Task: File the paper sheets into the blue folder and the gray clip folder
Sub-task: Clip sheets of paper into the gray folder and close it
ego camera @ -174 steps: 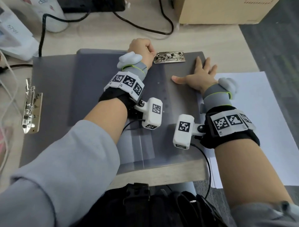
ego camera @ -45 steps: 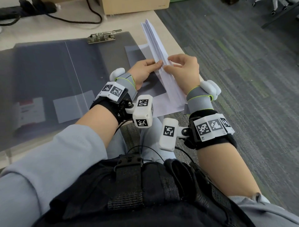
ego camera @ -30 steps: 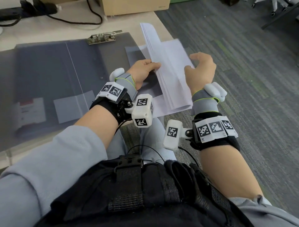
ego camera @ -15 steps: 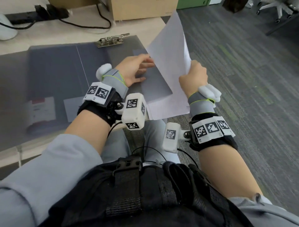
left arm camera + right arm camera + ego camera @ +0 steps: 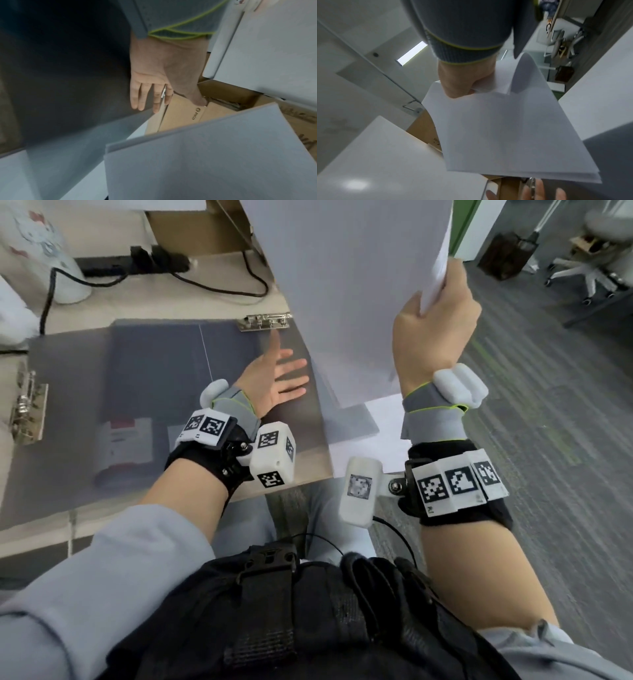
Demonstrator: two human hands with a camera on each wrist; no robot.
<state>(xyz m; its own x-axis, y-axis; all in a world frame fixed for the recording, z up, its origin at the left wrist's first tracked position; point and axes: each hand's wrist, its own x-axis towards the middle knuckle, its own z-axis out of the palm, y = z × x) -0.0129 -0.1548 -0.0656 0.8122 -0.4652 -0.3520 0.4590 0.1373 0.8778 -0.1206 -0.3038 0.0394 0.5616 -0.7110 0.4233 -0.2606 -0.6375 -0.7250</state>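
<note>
My right hand (image 5: 432, 325) grips a stack of white paper sheets (image 5: 346, 285) by one edge and holds it upright, well above the table's right end. In the right wrist view the fingers (image 5: 456, 83) curl round the stack (image 5: 505, 128). My left hand (image 5: 279, 378) is spread, fingers straight, over the right part of the open gray clip folder (image 5: 154, 364), holding nothing. The folder's metal clip (image 5: 265, 321) lies at its far edge. More white paper (image 5: 363, 448) lies on the table under the raised stack. I cannot pick out a blue folder.
A second metal clip (image 5: 27, 409) sits at the folder's left edge. A power strip with black cables (image 5: 137, 263), a cardboard box (image 5: 191, 231) and a white bag (image 5: 37, 251) stand at the back. Carpet and an office chair (image 5: 589, 268) lie off to the right.
The right hand has raised the paper stack from table height to upright and high. The left hand has let go of the sheets and now lies spread over the folder.
</note>
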